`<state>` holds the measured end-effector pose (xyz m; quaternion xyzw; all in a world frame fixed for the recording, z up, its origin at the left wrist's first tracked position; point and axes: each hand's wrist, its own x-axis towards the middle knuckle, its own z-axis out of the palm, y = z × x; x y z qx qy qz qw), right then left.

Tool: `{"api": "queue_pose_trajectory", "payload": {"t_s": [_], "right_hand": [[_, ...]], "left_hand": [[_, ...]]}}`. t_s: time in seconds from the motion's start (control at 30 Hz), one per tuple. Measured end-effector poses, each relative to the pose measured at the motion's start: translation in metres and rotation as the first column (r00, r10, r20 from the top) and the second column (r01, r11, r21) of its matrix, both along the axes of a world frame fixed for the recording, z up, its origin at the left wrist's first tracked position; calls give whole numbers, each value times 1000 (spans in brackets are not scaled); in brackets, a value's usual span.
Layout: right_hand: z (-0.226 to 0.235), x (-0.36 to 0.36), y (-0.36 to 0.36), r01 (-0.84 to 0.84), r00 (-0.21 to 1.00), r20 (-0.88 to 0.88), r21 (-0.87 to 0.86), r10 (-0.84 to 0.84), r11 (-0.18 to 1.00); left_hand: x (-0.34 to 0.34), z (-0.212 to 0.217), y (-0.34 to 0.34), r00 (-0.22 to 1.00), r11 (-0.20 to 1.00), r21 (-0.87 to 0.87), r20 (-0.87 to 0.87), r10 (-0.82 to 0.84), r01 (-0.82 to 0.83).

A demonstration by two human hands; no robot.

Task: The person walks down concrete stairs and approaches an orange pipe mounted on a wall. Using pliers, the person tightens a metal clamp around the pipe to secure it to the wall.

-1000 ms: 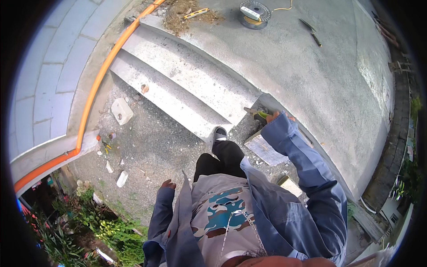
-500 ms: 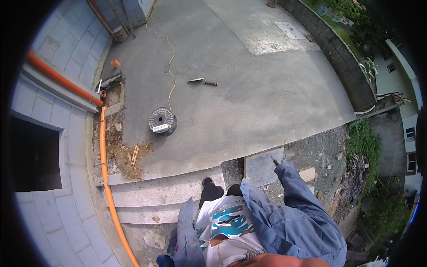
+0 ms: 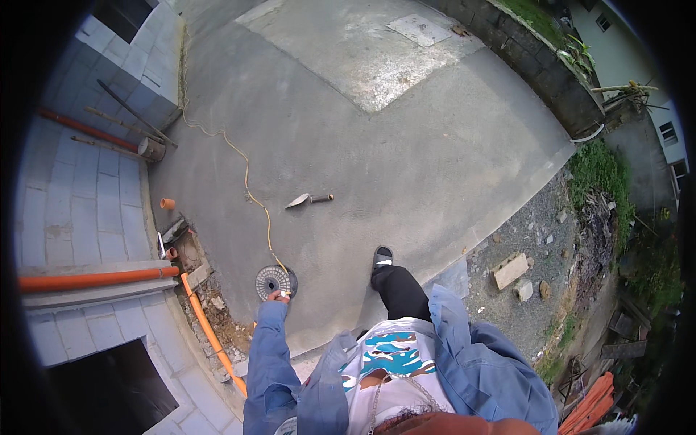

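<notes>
From your head view, the step in hand looks to be getting hold of the cable reel [image 3: 268, 280]. It rests on the concrete slab [image 3: 435, 159], and your left hand [image 3: 275, 296] is at its near edge, against the white socket block [image 3: 285, 294]. I cannot tell whether your fingers have closed on the block or only touch it. Your right hand is out of view, so I cannot tell its state. The trowel [image 3: 310, 200] lies beyond the reel and to its right, and the yellow cable [image 3: 246, 174] runs off beyond it. Your sandalled foot [image 3: 382, 256] is right of the reel. The next move, I judge, calls for a firm grip with the cable kept free of your feet.

Half a second ago, the reel stood with no hand on it, your foot was nearer the steps, and your right arm reached out with a tool.
</notes>
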<state>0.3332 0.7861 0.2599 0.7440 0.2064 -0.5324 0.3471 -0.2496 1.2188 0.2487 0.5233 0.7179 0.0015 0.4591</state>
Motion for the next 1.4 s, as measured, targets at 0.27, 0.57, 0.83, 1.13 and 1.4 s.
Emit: {"api": "queue_pose_trajectory", "payload": {"t_s": [0.27, 0.57, 0.83, 1.13, 1.4], "right_hand": [[106, 168, 280, -212, 962, 228, 271, 151, 939], [130, 282, 516, -116, 992, 96, 352, 87, 929], [127, 394, 520, 110, 990, 68, 140, -121, 984], [93, 578, 693, 164, 985, 36, 78, -168, 983], [134, 784, 976, -40, 986, 167, 186, 8, 982]], "left_hand": [[112, 40, 12, 969, 916, -397, -196, -152, 64], [171, 69, 116, 904, 834, -524, -253, -345, 172], [406, 54, 403, 894, 891, -219, -128, -430, 397], [716, 101, 633, 858, 869, 88, 139, -495, 487], [961, 166, 736, 598, 610, 250, 129, -791, 752]]}}
